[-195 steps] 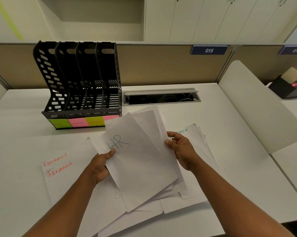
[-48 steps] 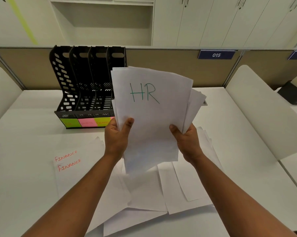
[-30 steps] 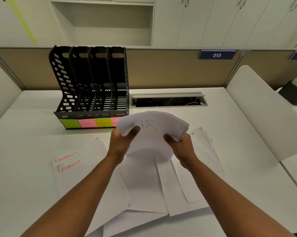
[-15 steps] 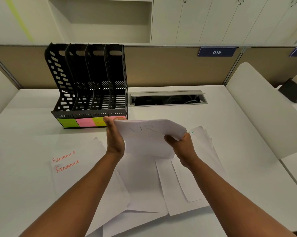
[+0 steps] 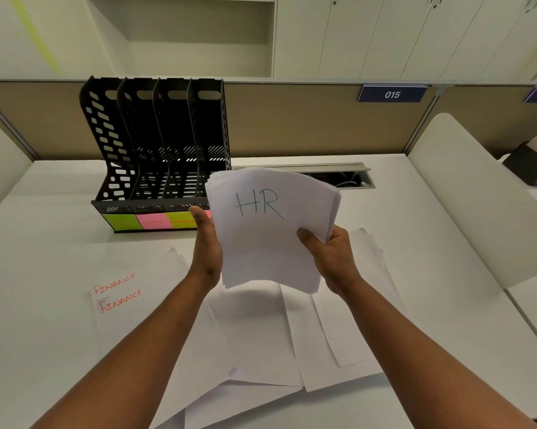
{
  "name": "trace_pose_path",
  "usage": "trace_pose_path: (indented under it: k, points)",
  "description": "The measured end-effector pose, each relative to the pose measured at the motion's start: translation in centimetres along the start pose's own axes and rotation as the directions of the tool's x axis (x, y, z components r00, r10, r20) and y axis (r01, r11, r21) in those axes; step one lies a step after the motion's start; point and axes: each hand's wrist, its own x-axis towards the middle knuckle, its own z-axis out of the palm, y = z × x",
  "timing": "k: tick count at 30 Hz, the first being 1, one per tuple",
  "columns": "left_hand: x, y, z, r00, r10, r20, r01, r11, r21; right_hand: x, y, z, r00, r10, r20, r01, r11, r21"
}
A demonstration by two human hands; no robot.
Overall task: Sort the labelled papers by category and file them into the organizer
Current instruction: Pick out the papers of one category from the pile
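I hold the HR stack upright in front of the organizer, left hand and right hand clamping its sides. Uneven edges could snag a divider.

I am sitting at an office workstation: a white desk is backing onto a tan cubicle partition carrying a blue number plate reading 015. White cabinets are lining the wall behind, and a cable hatch is lying open in the desktop.
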Motion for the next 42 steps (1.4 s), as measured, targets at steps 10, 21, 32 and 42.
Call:
trace_pose_path:
  k: [10, 21, 32, 42]
  points:
    - [0.0, 0.7, 0.2, 0.988, 0.057, -0.146, -0.071, 0.993, -0.098, 0.0, 0.5, 0.3, 0.998, 0.035, 0.058, -0.040, 0.995, 0.087]
    - [0.4, -1.4, -0.7, 0.993, 0.001, -0.119, -0.016, 0.992, -0.128, -0.2, 2.5, 0.4, 0.995, 0.096, 0.039, -0.095, 0.995, -0.030]
    - [0.2, -2.5, -1.1, 0.996, -0.027, -0.090, 0.016, 0.992, -0.122, -0.5, 3.2, 0.1, 0.987, 0.152, 0.057, -0.150, 0.988, -0.038]
    - [-0.5, -3.9, -1.3, 1.000, 0.006, 0.009, -0.005, 0.991, -0.133, -0.1, 4.1, 0.2, 0.968, 0.251, 0.024, -0.249, 0.966, -0.066]
